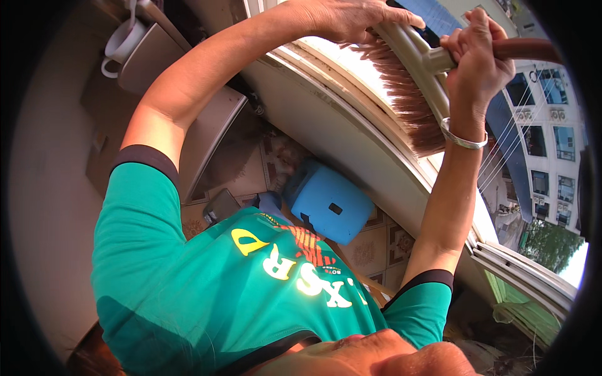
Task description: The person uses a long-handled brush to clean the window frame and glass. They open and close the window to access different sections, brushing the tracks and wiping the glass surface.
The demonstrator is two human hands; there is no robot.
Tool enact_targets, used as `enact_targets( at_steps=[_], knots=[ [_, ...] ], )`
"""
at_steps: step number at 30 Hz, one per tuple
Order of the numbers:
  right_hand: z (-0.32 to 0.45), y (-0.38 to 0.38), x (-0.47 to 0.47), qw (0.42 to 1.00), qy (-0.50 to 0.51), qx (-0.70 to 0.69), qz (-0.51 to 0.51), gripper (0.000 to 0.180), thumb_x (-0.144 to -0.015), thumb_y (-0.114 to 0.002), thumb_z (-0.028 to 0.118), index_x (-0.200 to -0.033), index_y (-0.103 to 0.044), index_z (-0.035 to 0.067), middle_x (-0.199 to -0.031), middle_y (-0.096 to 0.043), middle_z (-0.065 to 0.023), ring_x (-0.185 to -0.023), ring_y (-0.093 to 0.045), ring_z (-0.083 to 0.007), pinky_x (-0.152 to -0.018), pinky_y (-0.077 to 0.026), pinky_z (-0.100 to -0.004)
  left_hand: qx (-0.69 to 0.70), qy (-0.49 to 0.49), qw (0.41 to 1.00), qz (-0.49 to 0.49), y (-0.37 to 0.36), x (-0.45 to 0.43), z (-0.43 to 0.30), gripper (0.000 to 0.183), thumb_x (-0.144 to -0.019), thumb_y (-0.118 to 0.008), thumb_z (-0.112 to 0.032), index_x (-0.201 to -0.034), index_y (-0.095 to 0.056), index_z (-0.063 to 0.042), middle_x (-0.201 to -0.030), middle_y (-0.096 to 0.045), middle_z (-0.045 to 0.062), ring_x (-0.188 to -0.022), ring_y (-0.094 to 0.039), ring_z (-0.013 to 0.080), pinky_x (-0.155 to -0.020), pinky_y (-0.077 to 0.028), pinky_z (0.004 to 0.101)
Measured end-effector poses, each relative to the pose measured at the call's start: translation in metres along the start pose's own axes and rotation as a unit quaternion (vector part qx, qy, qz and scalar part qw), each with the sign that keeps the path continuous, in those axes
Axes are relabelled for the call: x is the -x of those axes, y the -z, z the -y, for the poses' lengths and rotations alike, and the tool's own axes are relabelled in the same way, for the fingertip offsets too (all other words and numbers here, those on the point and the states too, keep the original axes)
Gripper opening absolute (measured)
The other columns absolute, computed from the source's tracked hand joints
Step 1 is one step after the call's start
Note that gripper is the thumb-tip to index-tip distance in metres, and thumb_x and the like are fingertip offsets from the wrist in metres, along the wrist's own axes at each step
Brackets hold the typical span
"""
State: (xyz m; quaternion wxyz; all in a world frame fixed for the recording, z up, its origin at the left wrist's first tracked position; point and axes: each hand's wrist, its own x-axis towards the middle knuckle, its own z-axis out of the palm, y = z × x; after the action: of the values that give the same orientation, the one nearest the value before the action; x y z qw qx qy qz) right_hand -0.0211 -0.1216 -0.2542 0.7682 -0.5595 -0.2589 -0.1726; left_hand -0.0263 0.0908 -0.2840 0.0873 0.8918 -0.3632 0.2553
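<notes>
A broom head (408, 66) with a beige plastic frame and long brown bristles (404, 94) is held up at the window, bristles towards the sill. My left hand (345, 19) grips its upper end, the thumb lying over the frame. At the socket where the reddish-brown handle (526, 48) joins the head, my right hand (477, 61) is closed around it. The handle runs off to the right, over the outdoor view. A silver-coloured bracelet (464, 136) circles my right wrist, near the lower end of the broom head.
The window frame (367, 108) runs diagonally below the broom. Outside are buildings (545, 141), wires and a tree (552, 244). A blue plastic stool or box (329, 202) stands on the tiled floor by the wall. At upper left, a white mug (124, 42) stands near furniture.
</notes>
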Motion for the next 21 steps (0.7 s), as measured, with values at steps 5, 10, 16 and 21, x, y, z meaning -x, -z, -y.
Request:
enact_targets(
  at_steps=[5,10,16,21],
  knots=[
    [0.104,0.058,-0.005,0.967,-0.033,0.25,0.021,0.023,-0.107,-0.059,0.02,-0.102,-0.066,-0.002,-0.062,-0.033,0.0053,-0.055,-0.032,-0.0034,-0.062,-0.039,-0.0241,-0.119,-0.078,0.914,-0.381,0.056,0.041,0.036,0.061,-0.074,-0.079,-0.007,-0.133,-0.062,-0.013,-0.139,-0.049,0.019,-0.129,-0.045,0.0387,-0.111,-0.037,0.0496],
    [0.044,0.036,0.069,0.979,-0.121,0.164,0.014,0.017,-0.103,-0.067,0.015,-0.096,-0.063,0.0,-0.058,-0.043,0.0043,-0.047,-0.034,-0.0028,-0.046,-0.03,-0.0225,-0.341,0.026,0.825,-0.45,0.08,0.096,0.09,0.068,-0.083,-0.076,-0.021,-0.144,-0.05,-0.007,-0.147,-0.038,0.026,-0.133,-0.041,0.0424,-0.113,-0.032,0.0504],
    [-0.053,-0.067,0.051,0.998,-0.028,0.017,-0.055,0.02,-0.101,-0.069,0.017,-0.093,-0.063,0.0,-0.057,-0.045,0.0022,-0.046,-0.041,-0.0059,-0.049,-0.042,-0.0261,-0.248,0.035,0.836,-0.488,0.057,0.068,0.11,0.083,-0.093,-0.067,-0.035,-0.159,-0.029,-0.003,-0.158,-0.025,0.032,-0.144,-0.03,0.0472,-0.118,-0.022,0.0553],
    [0.051,-0.01,0.025,1.0,-0.001,0.005,0.014,0.027,-0.11,-0.053,0.021,-0.086,-0.054,0.008,-0.057,-0.031,0.004,-0.049,-0.027,-0.0054,-0.059,-0.04,-0.0258,-0.27,0.023,0.827,-0.492,0.059,0.075,0.115,0.075,-0.096,-0.062,-0.032,-0.158,-0.033,-0.002,-0.159,-0.027,0.031,-0.145,-0.03,0.0454,-0.119,-0.021,0.0532]
  ],
)
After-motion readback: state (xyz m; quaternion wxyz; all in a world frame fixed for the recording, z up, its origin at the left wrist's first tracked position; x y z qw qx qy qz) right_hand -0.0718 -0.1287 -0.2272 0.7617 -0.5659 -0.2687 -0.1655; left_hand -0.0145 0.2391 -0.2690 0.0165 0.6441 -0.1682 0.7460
